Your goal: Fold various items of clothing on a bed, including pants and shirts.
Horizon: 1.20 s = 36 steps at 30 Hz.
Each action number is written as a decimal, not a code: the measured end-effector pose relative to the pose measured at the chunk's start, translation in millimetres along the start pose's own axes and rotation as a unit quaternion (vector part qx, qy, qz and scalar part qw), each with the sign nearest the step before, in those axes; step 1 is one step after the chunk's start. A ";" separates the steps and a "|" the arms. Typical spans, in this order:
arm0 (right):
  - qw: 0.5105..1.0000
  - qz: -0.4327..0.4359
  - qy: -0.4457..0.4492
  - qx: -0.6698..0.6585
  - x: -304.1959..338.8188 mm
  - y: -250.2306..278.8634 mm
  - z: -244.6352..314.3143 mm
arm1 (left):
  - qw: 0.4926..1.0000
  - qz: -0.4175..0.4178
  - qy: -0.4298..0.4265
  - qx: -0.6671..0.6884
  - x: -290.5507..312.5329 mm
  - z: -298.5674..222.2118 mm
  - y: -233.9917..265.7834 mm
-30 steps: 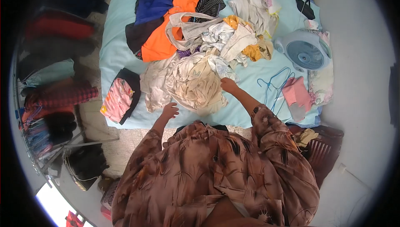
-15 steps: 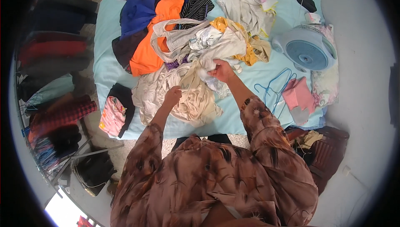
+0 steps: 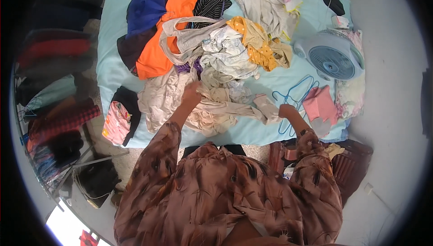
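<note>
A crumpled beige garment (image 3: 212,108) lies stretched sideways across the light-blue bed's near edge.

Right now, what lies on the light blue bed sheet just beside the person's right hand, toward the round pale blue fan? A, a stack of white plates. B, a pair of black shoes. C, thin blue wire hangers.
C: thin blue wire hangers lie on the light blue bed sheet beside the right hand, which grips the beige cloth, short of the round pale blue fan.
</note>
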State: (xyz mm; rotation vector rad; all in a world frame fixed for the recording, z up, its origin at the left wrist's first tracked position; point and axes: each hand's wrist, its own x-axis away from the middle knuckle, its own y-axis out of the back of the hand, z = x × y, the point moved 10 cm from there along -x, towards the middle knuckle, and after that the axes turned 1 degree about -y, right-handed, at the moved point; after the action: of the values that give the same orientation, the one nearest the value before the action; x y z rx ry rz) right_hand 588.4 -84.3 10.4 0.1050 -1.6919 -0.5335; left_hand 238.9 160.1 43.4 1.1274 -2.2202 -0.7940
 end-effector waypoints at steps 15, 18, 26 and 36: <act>0.876 -0.446 0.156 -0.095 -58.1 276.7 243.2 | 0.918 0.394 -0.035 -0.032 115.8 4.2 -103.3; 0.970 -0.201 0.083 -0.108 -87.4 235.2 232.6 | 0.942 0.333 0.039 0.014 112.8 27.0 -87.8; 0.955 0.012 0.283 -0.084 -64.1 134.4 220.5 | 0.995 -0.002 0.047 0.083 44.2 22.7 -1.3; 0.862 -0.018 0.404 -0.305 119.1 69.1 198.8 | 0.828 0.249 0.313 0.394 75.3 -66.9 -85.8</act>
State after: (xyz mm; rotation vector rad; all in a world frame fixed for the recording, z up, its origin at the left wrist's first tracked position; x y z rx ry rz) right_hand 390.6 -9.0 127.5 -0.0955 -0.6526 -0.8825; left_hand 290.4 38.2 43.6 0.8559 -2.0836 0.7036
